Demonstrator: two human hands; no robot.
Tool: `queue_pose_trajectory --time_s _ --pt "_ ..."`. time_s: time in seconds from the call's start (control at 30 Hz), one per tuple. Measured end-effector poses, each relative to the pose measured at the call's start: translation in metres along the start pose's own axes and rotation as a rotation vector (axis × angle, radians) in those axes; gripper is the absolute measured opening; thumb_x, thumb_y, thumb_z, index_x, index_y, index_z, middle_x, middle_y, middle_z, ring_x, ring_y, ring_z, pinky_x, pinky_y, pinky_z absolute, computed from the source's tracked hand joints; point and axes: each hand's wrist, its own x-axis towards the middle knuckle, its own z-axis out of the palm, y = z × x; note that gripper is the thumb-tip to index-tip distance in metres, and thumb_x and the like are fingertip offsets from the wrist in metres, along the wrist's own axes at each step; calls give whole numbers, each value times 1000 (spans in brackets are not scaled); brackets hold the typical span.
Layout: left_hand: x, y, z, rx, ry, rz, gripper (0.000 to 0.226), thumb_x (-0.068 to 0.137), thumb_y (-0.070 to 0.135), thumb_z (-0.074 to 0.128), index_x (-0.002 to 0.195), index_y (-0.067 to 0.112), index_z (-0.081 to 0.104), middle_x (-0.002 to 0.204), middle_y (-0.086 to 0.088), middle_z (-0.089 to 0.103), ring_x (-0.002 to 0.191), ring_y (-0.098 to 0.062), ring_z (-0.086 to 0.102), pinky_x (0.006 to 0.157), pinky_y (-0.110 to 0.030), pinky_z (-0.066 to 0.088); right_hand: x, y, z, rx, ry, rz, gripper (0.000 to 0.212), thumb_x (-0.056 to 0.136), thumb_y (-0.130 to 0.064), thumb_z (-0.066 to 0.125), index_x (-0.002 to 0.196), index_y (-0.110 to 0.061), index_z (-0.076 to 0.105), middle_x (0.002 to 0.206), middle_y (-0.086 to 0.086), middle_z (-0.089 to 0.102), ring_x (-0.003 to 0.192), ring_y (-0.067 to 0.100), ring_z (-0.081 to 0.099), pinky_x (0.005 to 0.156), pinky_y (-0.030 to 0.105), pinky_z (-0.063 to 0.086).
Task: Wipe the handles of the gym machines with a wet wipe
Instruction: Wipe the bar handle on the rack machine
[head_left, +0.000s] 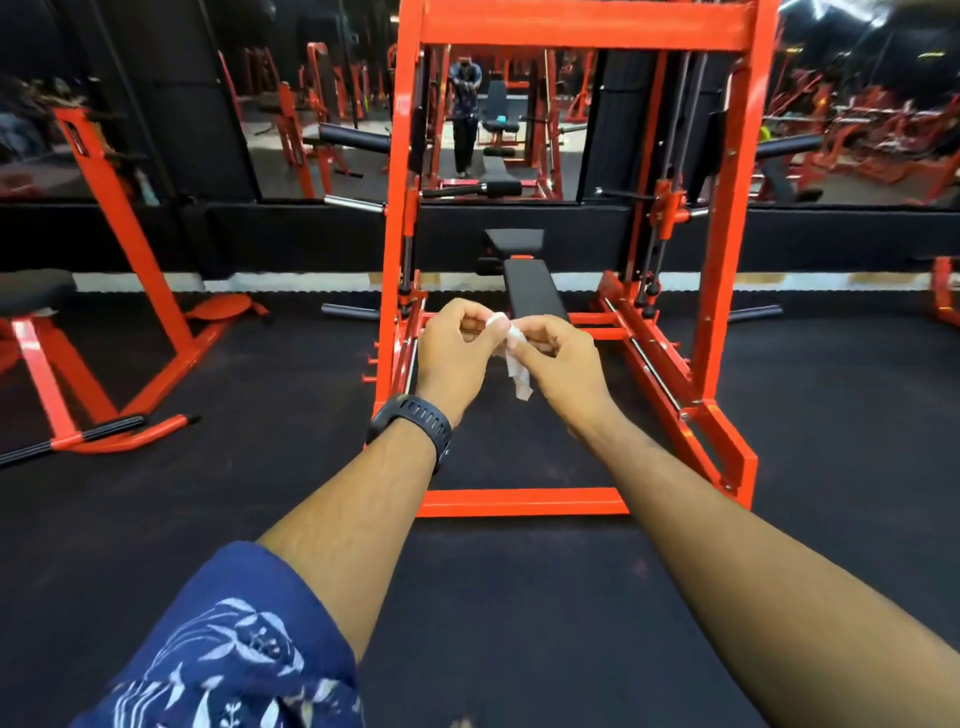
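Both hands up front: left hand (451, 347) and right hand (558, 358) each pinch the crumpled white wet wipe (514, 358), orange rack (571, 31) just beyond.

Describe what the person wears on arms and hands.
A black wristwatch with a perforated strap sits on the left wrist; a navy sleeve with white floral print covers that upper arm. The right arm shows no sleeve. Neither left hand nor right hand is gloved.

wet wipe (519, 376): top hidden within left hand (457, 353), right hand (563, 358) | orange frame (571, 31): top cut off
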Motion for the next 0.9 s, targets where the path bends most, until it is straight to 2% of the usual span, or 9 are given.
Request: queue_pose_trajectory --time_s 0.23,0.37,0.43,0.5,0.57,0.63,0.7,0.8,0.9 --pt "165 -113 55 -36 -11 -68 17 94 4 65 102 19 67 94 12 69 82 2 65 74 -14 53 185 124 41 0 56 62 14 100 -15 53 103 -17 67 95 -4 70 91 14 68 81 32 56" --pt "265 -178 91 -10 5 -120 12 93 6 64 96 15 72 87 2 73 80 -10 68 73 -28 57 284 193 57 24 29 115 16 97 -29 53 99 -22 67 95 2 72 86 19 68 83 46 58" --pt "306 -209 106 26 20 -142 9 93 9 64 91 15 70 82 0 72 74 -15 68 71 -35 58 322 220 63 16 8 115 19 96 -37 57 98 -22 68 91 1 73 81 18 69 78 44 59" --pt "348 -242 124 53 30 -162 6 93 9 65 90 14 68 79 -4 71 72 -20 69 70 -40 60 361 250 69 8 -16 101 22 94 -42 66 100 -21 69 89 -1 73 80 15 69 69 35 58" --pt "385 -273 138 54 37 -183 3 92 11 67 94 14 68 84 -5 72 76 -24 70 73 -44 60 400 283 75 4 -24 100 19 92 -38 69 101 -21 70 89 -4 72 80 13 68 66 29 54" --pt "428 -307 156 46 49 -196 5 94 13 67 98 13 69 88 -3 73 82 -21 71 74 -39 60 449 325 81 24 -22 120 7 94 -23 65 98 -23 71 90 -5 72 84 14 67 72 34 56" --pt "472 -338 176 33 65 -196 8 95 10 66 98 17 69 88 2 72 83 -16 69 71 -32 59 498 364 86 57 -16 138 14 95 -15 62 95 -26 71 93 -4 73 89 16 68 80 36 57" --pt "540 -381 210 5 109 -226 22 94 7 66 91 28 68 87 6 71 81 -13 67 70 -27 54 570 418 84 120 -13 183 17 96 -12 61 92 -24 72 93 -2 73 89 18 69 79 34 56" --pt "598 -415 241 8 122 -252 23 94 5 65 90 27 68 88 5 71 82 -12 66 69 -20 51 637 463 79 166 -38 212 14 96 -11 62 94 -20 71 94 0 74 91 21 70 77 29 56"
